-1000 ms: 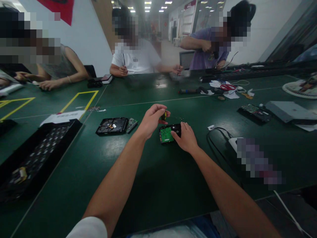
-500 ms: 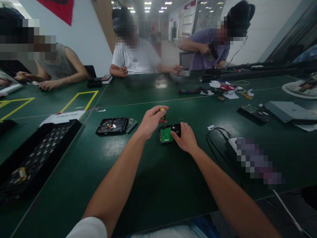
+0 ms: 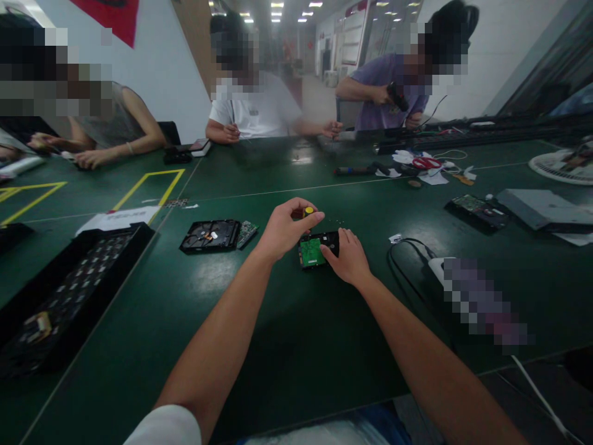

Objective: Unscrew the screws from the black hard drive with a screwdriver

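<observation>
In front of me on the green table lies a black hard drive (image 3: pixel 330 238) with a green circuit board (image 3: pixel 311 252) facing up. My right hand (image 3: pixel 351 258) grips its right end, thumb on top and fingers along the far side. Above the drive's left end, my left hand (image 3: pixel 283 230) is closed around a small screwdriver (image 3: pixel 309 212) with a yellow handle end. Its shaft and tip are hidden by my fingers. Just behind the drive lie several tiny screws (image 3: pixel 340 221). To the left sits another hard drive (image 3: pixel 214 236), a loose circuit board (image 3: pixel 247 234) beside it.
A long black tray (image 3: pixel 109 262) stands at the left. On the right are a white device (image 3: pixel 438 267) with a black cable (image 3: pixel 393 262), another hard drive (image 3: pixel 479 213) and a grey metal case (image 3: pixel 540 209). Several people (image 3: pixel 259 105) sit across the table.
My left fingers and thumb have shifted around the screwdriver handle, the thumb now stretched further right and its yellow end slightly lower. My right hand and the hard drive are practically still.
</observation>
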The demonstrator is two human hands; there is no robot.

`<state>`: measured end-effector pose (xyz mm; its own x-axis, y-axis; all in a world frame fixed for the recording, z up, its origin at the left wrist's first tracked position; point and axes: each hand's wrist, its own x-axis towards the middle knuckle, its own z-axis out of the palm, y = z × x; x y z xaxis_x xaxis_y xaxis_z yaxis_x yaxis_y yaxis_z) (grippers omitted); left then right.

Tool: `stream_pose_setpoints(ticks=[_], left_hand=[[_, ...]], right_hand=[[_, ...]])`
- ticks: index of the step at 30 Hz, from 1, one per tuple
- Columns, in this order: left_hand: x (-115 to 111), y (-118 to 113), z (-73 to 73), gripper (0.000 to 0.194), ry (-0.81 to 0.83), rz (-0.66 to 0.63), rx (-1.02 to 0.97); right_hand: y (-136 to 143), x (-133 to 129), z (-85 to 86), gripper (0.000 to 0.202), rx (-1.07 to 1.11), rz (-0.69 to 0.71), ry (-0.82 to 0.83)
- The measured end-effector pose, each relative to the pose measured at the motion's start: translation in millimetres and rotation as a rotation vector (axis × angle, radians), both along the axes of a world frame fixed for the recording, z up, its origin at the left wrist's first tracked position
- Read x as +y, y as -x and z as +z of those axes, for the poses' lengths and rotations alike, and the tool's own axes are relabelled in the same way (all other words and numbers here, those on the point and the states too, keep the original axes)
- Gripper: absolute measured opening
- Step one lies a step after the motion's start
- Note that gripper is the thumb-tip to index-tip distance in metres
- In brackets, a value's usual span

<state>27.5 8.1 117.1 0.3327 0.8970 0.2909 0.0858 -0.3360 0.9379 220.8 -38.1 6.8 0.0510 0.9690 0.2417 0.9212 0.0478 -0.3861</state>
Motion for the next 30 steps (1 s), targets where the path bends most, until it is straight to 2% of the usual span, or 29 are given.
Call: stream_pose_setpoints(ticks=[7, 10, 15, 19, 26, 30], left_hand=[[0.1, -0.8, 0.8, 0.022, 0.03, -0.1, -0.063], [0.8, -2.5, -0.1, 0.02, 0.031, -0.103, -0.083], [-0.8, -2.7, 0.1, 0.026, -0.117, 0.027, 0.064], [-2.9, -1.3, 2.8, 0.024, -0.249, 0.104, 0.188], [0.5, -1.7, 0.1, 0.022, -0.307, 0.192, 0.173], [-0.7, -1.9, 1.6, 0.019, -0.449, 0.255, 0.297]], right_hand=[[-0.3, -0.5, -1.4, 0.087, 0.001, 0.003, -0.003], [-0.8, -0.7, -2.4, 0.086, -0.007, 0.008, -0.015], [-0.5, 0.3, -2.2, 0.085, -0.016, -0.002, -0.012], [-0.4, 0.5, -2.8, 0.085, -0.005, -0.006, -0.013], [-1.3, -1.1, -1.0, 0.087, 0.005, 0.007, 0.001], [-0.6, -1.2, -0.2, 0.084, 0.003, 0.004, -0.006]])
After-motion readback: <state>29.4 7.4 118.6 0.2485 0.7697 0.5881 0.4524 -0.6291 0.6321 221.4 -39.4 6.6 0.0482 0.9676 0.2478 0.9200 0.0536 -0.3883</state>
